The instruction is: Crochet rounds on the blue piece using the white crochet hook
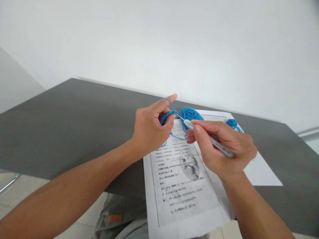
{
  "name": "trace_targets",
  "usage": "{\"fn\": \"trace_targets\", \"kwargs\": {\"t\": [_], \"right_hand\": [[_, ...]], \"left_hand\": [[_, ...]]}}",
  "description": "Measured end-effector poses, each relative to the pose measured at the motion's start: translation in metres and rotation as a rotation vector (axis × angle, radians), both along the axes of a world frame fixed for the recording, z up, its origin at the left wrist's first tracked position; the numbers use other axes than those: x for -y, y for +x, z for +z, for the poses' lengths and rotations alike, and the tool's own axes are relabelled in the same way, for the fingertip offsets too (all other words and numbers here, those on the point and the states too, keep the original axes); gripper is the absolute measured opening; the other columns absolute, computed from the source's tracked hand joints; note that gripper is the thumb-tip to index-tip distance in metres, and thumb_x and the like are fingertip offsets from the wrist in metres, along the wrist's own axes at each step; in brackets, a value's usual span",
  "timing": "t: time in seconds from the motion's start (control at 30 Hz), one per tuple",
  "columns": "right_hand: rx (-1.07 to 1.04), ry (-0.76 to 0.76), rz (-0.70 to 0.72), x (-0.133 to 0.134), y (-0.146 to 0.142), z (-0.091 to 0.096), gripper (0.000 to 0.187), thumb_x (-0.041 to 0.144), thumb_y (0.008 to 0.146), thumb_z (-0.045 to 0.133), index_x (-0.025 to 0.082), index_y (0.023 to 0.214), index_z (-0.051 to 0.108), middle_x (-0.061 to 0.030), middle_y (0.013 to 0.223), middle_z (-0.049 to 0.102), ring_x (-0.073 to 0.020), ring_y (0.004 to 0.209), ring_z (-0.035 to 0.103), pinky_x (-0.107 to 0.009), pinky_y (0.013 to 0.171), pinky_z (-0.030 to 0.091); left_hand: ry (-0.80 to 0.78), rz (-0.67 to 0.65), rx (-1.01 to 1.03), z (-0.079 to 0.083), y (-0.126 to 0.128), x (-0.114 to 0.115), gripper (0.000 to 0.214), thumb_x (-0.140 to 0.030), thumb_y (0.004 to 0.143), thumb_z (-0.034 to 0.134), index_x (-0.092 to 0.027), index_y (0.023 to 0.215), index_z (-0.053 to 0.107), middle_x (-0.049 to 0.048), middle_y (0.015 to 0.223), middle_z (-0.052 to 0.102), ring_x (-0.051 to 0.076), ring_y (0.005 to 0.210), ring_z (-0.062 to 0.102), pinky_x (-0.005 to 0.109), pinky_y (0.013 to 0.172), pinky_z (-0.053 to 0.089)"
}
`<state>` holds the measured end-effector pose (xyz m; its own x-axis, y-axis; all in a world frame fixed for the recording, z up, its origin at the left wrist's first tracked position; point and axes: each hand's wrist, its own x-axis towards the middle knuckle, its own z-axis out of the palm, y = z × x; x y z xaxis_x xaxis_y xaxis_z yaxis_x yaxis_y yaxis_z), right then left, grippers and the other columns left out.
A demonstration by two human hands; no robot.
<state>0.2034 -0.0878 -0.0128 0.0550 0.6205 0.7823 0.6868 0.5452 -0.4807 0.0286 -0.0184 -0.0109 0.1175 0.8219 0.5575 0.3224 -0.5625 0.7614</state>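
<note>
My left hand (156, 124) pinches a small piece of blue crochet work (166, 117) between thumb and fingers. A strand of blue yarn (170, 103) runs over its raised index finger. In my right hand (221, 142) is a crochet hook (220, 147) with a pale grey handle, held like a pen. The hook's thin metal shaft reaches left to the crochet work, its tip touching the stitches beside my left thumb. Just behind the hands sits a ball of blue yarn (191, 113). Loose yarn trails below it across a printed sheet (179, 199).
The printed sheet, with text and a picture, overhangs the near edge of the dark grey table (74, 122). Under my right hand lies another white sheet (264, 172), with a small tangle of blue yarn (232, 123) on it. A white wall (159, 49) stands behind the table.
</note>
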Motion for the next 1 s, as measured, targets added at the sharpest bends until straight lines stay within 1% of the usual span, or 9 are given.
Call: {"fn": "trace_targets", "kwargs": {"t": [0.07,0.17,0.27,0.37,0.5,0.63,0.73,0.83,1.0], "right_hand": [[-0.039,-0.011,-0.011,0.0,-0.005,-0.003,0.015,0.023,0.096,0.077,0.032,0.106,0.084,0.0025,0.075,0.083,-0.0198,0.058,0.077,-0.036,0.057,0.063],[-0.043,0.013,0.023,0.0,-0.01,-0.005,0.022,0.019,0.095,0.077,0.034,0.109,0.083,0.0004,0.083,0.084,-0.0207,0.063,0.076,-0.039,0.063,0.065],[0.058,0.114,0.089,-0.002,-0.009,-0.003,0.031,0.013,0.09,0.079,0.035,0.112,0.083,0.0003,0.08,0.082,-0.0211,0.062,0.073,-0.037,0.059,0.062],[0.209,0.187,0.081,-0.004,-0.008,0.001,0.032,0.01,0.09,0.078,0.034,0.109,0.083,-0.0003,0.079,0.081,-0.0212,0.064,0.073,-0.036,0.058,0.061],[0.386,0.24,0.074,-0.004,-0.008,0.006,0.031,0.008,0.091,0.075,0.029,0.113,0.081,-0.0026,0.083,0.082,-0.0195,0.067,0.074,-0.033,0.061,0.062],[0.416,0.25,0.071,-0.003,-0.01,0.006,0.032,0.007,0.092,0.074,0.03,0.115,0.079,-0.002,0.084,0.083,-0.0194,0.069,0.075,-0.032,0.062,0.063],[0.271,0.207,0.075,-0.003,-0.012,0.002,0.031,0.009,0.093,0.072,0.031,0.113,0.079,-0.002,0.085,0.083,-0.0203,0.068,0.075,-0.035,0.062,0.064],[-0.065,0.061,0.103,-0.004,-0.012,-0.006,0.02,0.015,0.096,0.073,0.03,0.108,0.081,-0.0016,0.087,0.082,-0.0193,0.066,0.074,-0.037,0.063,0.064],[-0.499,-0.064,0.268,-0.011,-0.006,-0.011,0.008,0.022,0.097,0.074,0.025,0.096,0.081,0.0006,0.076,0.077,-0.0161,0.062,0.072,-0.032,0.057,0.062]], "left_hand": [[0.012,0.014,-0.003,0.001,0.0,0.0,0.025,-0.015,0.085,0.066,-0.022,0.102,0.085,-0.0018,0.072,0.073,0.015,0.065,0.061,0.027,0.068,0.049],[0.019,0.027,-0.006,0.001,0.0,0.0,0.024,-0.015,0.085,0.066,-0.02,0.1,0.084,-0.0015,0.074,0.073,0.014,0.064,0.06,0.027,0.07,0.049],[0.026,0.034,-0.006,0.002,0.0,0.0,0.035,-0.014,0.084,0.066,-0.019,0.114,0.084,-0.0014,0.075,0.074,0.014,0.065,0.061,0.028,0.071,0.05],[0.009,0.037,-0.001,0.003,-0.001,0.001,0.044,-0.015,0.085,0.067,-0.02,0.127,0.081,-0.002,0.077,0.075,0.014,0.064,0.06,0.029,0.073,0.051],[0.003,0.026,0.02,0.003,-0.001,0.001,0.047,-0.015,0.085,0.068,-0.021,0.13,0.08,-0.0023,0.076,0.074,0.014,0.063,0.059,0.028,0.071,0.051],[0.014,0.012,0.029,0.001,-0.002,0.0,0.048,-0.017,0.086,0.068,-0.02,0.133,0.079,-0.0027,0.076,0.073,0.014,0.066,0.06,0.028,0.07,0.049],[-0.023,-0.026,0.084,-0.001,-0.002,-0.001,0.05,-0.018,0.086,0.07,-0.018,0.134,0.078,-0.0032,0.076,0.071,0.013,0.067,0.058,0.028,0.071,0.049],[-0.136,-0.109,0.207,0.001,0.0,-0.001,0.049,-0.018,0.083,0.074,-0.015,0.132,0.079,-0.0034,0.075,0.067,0.012,0.066,0.056,0.027,0.067,0.049],[-0.334,-0.257,0.359,0.005,0.002,0.001,0.053,-0.019,0.077,0.081,-0.012,0.13,0.078,-0.003,0.074,0.068,0.011,0.063,0.056,0.026,0.062,0.047]]}}
